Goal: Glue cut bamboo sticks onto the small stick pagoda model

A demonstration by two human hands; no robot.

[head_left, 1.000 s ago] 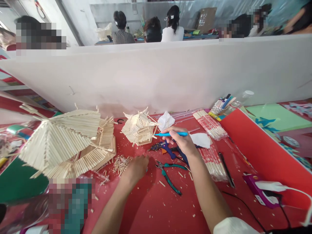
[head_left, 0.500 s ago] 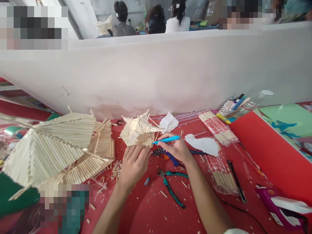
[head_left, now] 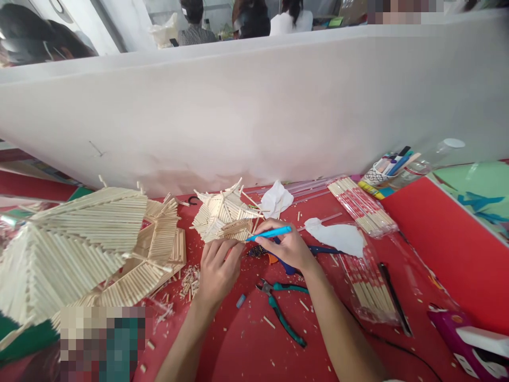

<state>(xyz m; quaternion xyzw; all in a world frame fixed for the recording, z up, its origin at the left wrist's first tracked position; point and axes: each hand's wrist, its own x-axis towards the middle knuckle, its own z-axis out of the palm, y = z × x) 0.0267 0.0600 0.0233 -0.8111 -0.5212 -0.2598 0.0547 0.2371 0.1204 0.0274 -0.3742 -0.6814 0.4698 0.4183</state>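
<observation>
My right hand [head_left: 286, 245] grips a bright blue pen [head_left: 272, 233], its tip pointing left, close to my left fingertips. My left hand [head_left: 220, 270] is closed at the front edge of a small pointed model made of thin wooden sticks [head_left: 222, 209]. Its fingers are bent downward, and whatever they hold is hidden. Under my right hand lies a dark blue hand tool [head_left: 286, 263], partly covered. Nearer to me, green-handled cutting pliers [head_left: 274, 291] lie spread apart. A small blue cap-like piece [head_left: 240, 301] rests between the pliers and my left hand.
A large stick-built roof [head_left: 75, 249] and base [head_left: 159, 249] fill the left. Wrapped sticks [head_left: 360, 204], white tissue [head_left: 338, 237], a pen cup [head_left: 382, 172], a bottle [head_left: 439, 159] and a red board [head_left: 449, 254] stand right. Stick scraps litter the table; a white partition [head_left: 246, 116] rises behind.
The view has tilted downward and shifted slightly. The blue pen's tip is a little farther left and lower, nearer my left fingertips. Both hands keep much the same pose.
</observation>
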